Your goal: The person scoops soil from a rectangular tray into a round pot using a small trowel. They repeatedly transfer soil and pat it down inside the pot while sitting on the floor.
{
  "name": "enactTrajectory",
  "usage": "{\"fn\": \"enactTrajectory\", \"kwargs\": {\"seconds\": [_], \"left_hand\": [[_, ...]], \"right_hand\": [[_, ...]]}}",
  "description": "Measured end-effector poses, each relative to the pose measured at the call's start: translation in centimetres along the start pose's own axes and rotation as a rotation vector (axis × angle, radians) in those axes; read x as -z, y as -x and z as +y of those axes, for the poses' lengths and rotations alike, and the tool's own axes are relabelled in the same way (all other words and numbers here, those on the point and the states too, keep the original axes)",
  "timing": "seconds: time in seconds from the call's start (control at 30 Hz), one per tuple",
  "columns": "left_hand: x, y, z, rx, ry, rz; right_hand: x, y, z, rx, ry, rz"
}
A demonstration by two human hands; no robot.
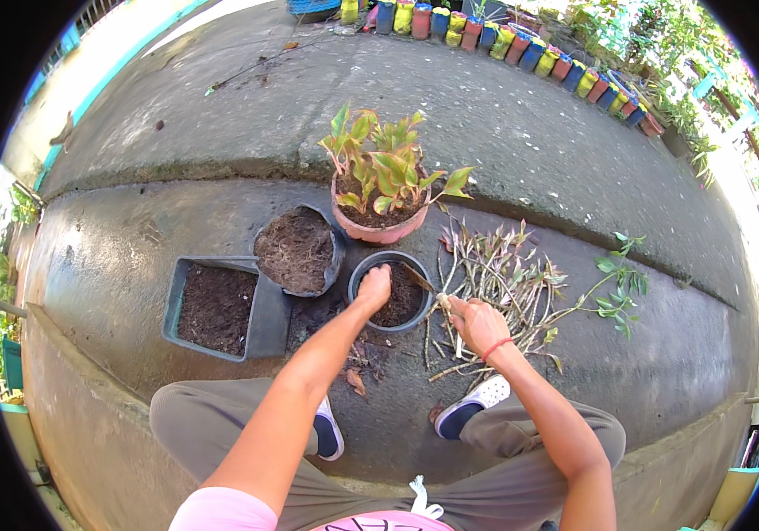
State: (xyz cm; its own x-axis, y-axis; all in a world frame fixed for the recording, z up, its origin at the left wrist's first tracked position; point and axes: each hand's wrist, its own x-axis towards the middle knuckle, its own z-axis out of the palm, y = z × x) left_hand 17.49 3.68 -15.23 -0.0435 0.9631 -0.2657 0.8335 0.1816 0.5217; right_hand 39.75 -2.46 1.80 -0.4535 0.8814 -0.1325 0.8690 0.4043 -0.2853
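A dark round pot partly filled with brown soil stands on the concrete in front of me. My left hand reaches into its left side, fingers curled down at the soil; whatever they hold is hidden. My right hand, a red band on its wrist, grips the light handle of a hand trowel. The trowel's blade tilts over the pot's right rim, its tip at the soil. Beside my right hand lies a pile of cut plant stems, some with reddish leaves.
A pink pot with a leafy plant stands just beyond. To the left are a black bag of soil and a grey container holding dark soil. A raised concrete step runs behind them. Painted bottles line the far edge.
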Motion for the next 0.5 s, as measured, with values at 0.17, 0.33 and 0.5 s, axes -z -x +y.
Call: {"fn": "enactTrajectory", "kwargs": {"seconds": [0.17, 0.33, 0.5], "left_hand": [[4.0, -1.7, -0.3, -0.001, 0.021, 0.005], [4.6, -2.5, -0.5, -0.14, -0.118, -0.299], [2.5, -1.4, 1.1, -0.026, -0.319, -0.452]], "right_hand": [[0.0, 0.2, 0.4, 0.009, -0.025, -0.008], [-1.0, 0.4, 0.0, -0.013, 0.073, -0.084], [-1.0, 0.7, 0.0, 0.016, 0.02, -0.096]]}}
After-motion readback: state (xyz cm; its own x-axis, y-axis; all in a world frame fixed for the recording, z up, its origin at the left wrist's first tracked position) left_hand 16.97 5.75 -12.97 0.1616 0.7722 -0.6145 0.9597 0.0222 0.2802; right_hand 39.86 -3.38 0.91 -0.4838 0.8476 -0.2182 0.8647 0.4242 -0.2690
